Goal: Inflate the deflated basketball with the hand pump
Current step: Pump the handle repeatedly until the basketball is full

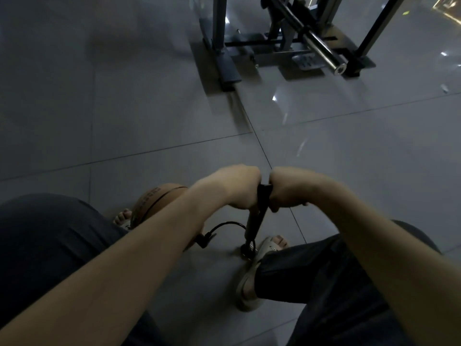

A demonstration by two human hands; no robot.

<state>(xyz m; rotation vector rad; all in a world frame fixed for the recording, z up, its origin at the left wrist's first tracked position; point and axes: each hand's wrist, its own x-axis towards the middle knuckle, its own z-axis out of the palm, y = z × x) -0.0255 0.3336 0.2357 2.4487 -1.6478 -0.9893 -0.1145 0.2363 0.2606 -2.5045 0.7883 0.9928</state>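
Item: slim black upright hand pump [254, 222], handle gripped by closed left hand [237, 187] and right hand [287, 189], base pinned under pale sandal [252, 273]; orange-brown rubber basketball [154, 203] left of pump, black hose [224, 227] attached; risk: needle popping out if pump tips; beyond, glossy grey tiled floor [124, 108], steel gym frame [287, 46].

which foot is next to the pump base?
The right foot, its sandal beside the pump base. The left foot sits apart, by the basketball.
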